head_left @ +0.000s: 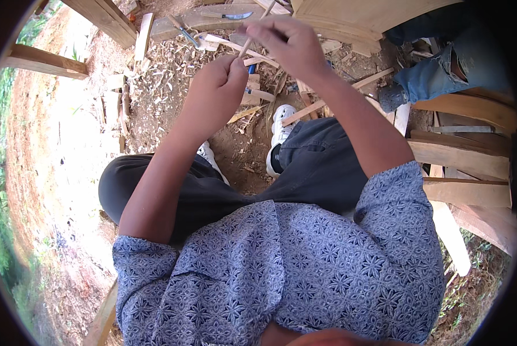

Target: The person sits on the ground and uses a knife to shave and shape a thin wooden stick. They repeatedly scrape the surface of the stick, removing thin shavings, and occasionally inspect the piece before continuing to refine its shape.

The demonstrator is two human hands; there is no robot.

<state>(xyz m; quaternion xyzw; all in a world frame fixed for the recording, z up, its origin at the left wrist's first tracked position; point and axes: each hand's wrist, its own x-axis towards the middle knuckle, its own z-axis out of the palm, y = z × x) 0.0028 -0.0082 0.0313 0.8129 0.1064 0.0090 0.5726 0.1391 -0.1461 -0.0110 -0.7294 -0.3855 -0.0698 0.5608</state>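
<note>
My left hand (219,82) is closed in a fist round the lower end of a thin wooden stick (245,48), which slants up and away to the right. Just above it, my right hand (293,47) has its fingers bent and pinched at the stick's middle. A small dark patch shows at those fingertips, too blurred to name. Beyond both hands, a knife with a curved blade (238,16) lies on a wooden board (204,18). A chisel-like tool with a blue shaft (185,33) leans on the same board's near edge.
Wood shavings (172,75) and offcuts litter the dirt floor round my white shoes (281,124). A large wooden panel (351,17) stands at the far right. Beside it is another person's leg in torn jeans (437,75). Stacked planks (463,153) lie to my right, and wooden beams (51,61) at far left.
</note>
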